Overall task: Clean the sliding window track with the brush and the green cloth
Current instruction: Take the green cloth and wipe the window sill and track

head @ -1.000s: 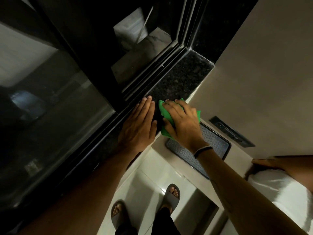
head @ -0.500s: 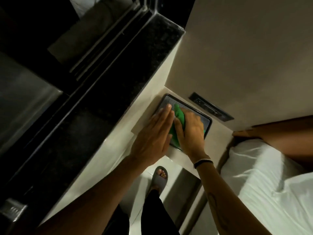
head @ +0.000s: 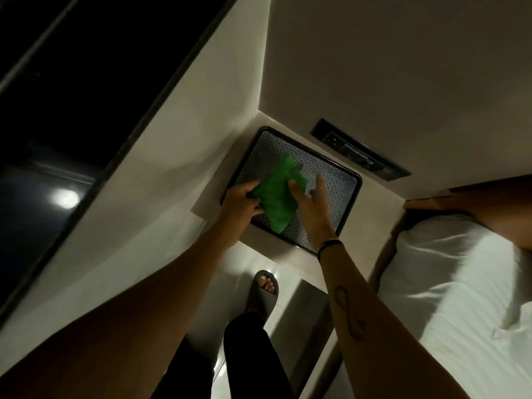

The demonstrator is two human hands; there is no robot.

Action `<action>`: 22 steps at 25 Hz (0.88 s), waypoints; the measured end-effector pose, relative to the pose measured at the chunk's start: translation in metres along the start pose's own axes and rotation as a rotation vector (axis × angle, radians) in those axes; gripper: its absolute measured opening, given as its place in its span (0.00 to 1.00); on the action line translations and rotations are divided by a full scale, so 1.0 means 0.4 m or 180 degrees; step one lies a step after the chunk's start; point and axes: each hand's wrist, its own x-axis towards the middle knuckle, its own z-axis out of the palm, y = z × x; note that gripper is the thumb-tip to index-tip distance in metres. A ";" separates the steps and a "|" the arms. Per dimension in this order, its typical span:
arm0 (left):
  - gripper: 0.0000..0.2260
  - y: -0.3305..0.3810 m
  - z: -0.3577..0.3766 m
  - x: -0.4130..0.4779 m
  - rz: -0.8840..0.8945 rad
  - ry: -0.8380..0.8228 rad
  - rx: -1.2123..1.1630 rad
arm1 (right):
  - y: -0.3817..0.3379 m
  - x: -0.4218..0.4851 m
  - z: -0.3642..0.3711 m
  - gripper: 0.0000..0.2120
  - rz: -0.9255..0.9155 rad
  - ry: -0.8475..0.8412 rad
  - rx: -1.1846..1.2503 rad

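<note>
Dark glossy window pane (head: 72, 116) filled upper left of frame, bright light spot reflected at left. Smooth beige wall (head: 403, 67) took upper right. White rumpled bed sheet (head: 449, 283) lay lower right. Pale tabletop (head: 267, 254) at centre carried rectangular tray (head: 342, 191), dark rounded rim, fine patterned mesh-like surface. Green cloth (head: 276, 197), soft and crumpled, lay on tray at frame centre. Left hand (head: 241, 201) fingers pinched cloth's left edge. Right hand (head: 312, 205) fingers spread loose, thumb touching cloth. Grey slide sandal (head: 263, 295) on glossy floor, lower centre.
</note>
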 end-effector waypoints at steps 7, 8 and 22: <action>0.20 -0.096 -0.051 0.124 -0.0322 -0.0055 -0.0346 | 0.126 0.171 0.038 0.23 0.0604 -0.0345 0.0611; 0.17 -0.102 -0.055 0.136 -0.0349 0.0025 -0.0347 | 0.134 0.191 0.042 0.22 0.0448 -0.0187 0.0433; 0.33 -0.115 -0.093 0.069 0.0383 0.0239 0.2354 | 0.144 0.103 0.015 0.35 -0.0876 -0.0011 -0.1975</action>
